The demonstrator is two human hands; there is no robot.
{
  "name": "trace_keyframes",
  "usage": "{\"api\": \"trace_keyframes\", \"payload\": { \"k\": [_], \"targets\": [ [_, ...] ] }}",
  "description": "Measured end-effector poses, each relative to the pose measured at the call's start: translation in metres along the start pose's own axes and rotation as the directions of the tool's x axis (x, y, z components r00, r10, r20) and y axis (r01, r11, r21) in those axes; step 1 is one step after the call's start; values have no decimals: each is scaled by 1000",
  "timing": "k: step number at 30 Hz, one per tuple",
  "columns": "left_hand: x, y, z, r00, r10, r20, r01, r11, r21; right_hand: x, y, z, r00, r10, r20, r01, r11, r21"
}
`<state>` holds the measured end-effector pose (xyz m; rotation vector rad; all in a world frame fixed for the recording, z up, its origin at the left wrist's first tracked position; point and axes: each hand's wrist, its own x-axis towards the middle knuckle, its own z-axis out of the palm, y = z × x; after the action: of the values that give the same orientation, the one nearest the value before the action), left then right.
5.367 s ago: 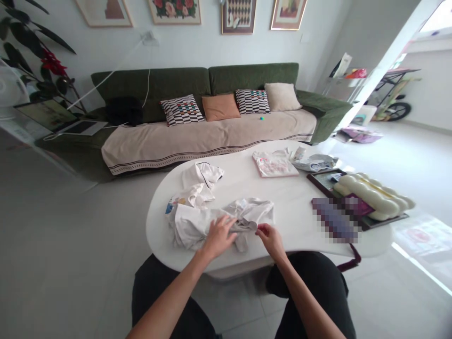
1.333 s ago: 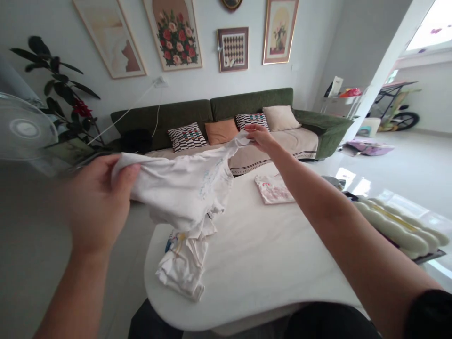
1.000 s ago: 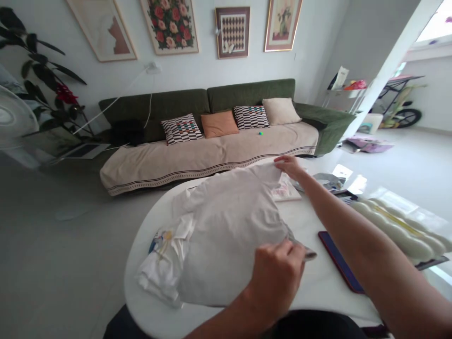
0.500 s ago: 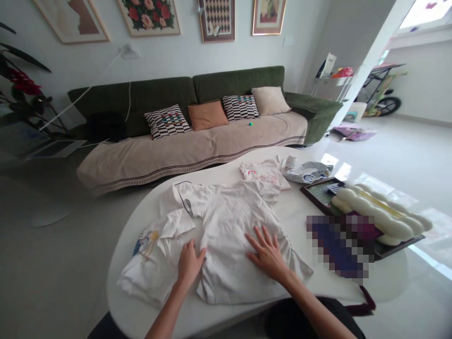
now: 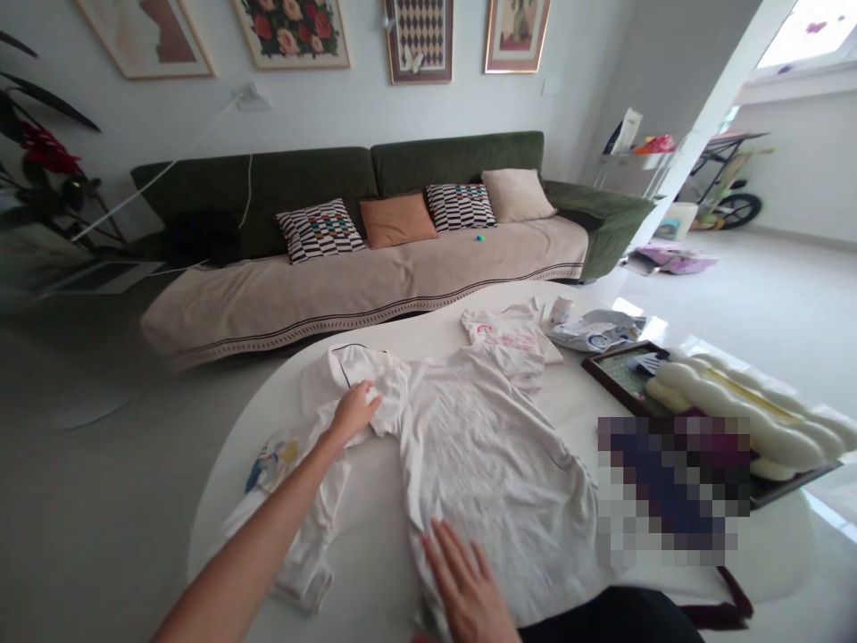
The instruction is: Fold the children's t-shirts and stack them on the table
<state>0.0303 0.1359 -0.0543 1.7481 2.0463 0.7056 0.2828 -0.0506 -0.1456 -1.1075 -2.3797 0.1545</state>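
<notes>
Sofa point(image 5: 435, 170), dark green with a beige throw, noted along the far wall; patterned and plain cushions point(image 5: 395, 221) ranged on it.

White rounded table point(image 5: 428, 330) directly before the person. Its middle is taken up by a white T-shirt point(image 5: 495, 446), laid flat. The long axis is seen to run from the hem at the near edge away toward the sofa, leaning a little leftward at the far end. Sleeves are spread to either side at the far end.

Right of the T-shirt, a dark tray point(image 5: 611, 373) bearing a cream wavy object point(image 5: 736, 411) is recorded. At the far right, a small folded garment with pink print point(image 5: 509, 335) is overlapped by the T-shirt's right sleeve, with a crumpled plastic wrapper point(image 5: 593, 329) just beyond it. On the left, a rumpled white garment with a coloured print point(image 5: 281, 464) lies partly under the left sleeve.

Left hand point(image 5: 353, 413) is stretched out to the far-left sleeve. Its fingers are bent down over the cloth; whether a fold is pinched between them cannot be told. The body of the T-shirt lies to the right of this hand and nearer the person.

Right hand point(image 5: 465, 589) is pressed flat on the near hem, toward its left corner, fingers point(image 5: 445, 549) spread and nothing gripped. From it the T-shirt runs forward and away.

The hands are thus set well apart, roughly along the garment's left side: the left at the sleeve end, the right at the hem end and closer to the body.
</notes>
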Motion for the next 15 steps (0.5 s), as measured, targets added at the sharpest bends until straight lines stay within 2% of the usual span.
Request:
{"api": "trace_keyframes", "payload": {
  "k": [2, 5, 7, 10, 12, 15],
  "targets": [
    [38, 2, 2, 994, -108, 27, 105, 989, 108, -7, -30, 22, 997, -12, -70, 10, 1000, -21],
    [59, 2, 11, 962, -244, 122, 224, 962, 157, -17, -39, 37, 989, 29, -147, -40, 997, -69],
    [61, 0, 10, 947, -273, 169, 252, 958, 137, -23, -31, 34, 985, -37, -170, 27, 998, -60],
    [63, -2, -5, 929, -280, 242, 276, 960, 53, -28, -23, 20, 979, -87, -185, 97, 994, 50],
    [64, -1, -17, 918, -288, 273, 305, 952, -18, -30, -26, 10, 984, -29, -173, 57, 986, 159],
    [64, 4, -30, 903, -320, 286, 363, 925, -111, -30, -38, -1, 980, 129, -155, -71, 940, 333]
  ]
}}
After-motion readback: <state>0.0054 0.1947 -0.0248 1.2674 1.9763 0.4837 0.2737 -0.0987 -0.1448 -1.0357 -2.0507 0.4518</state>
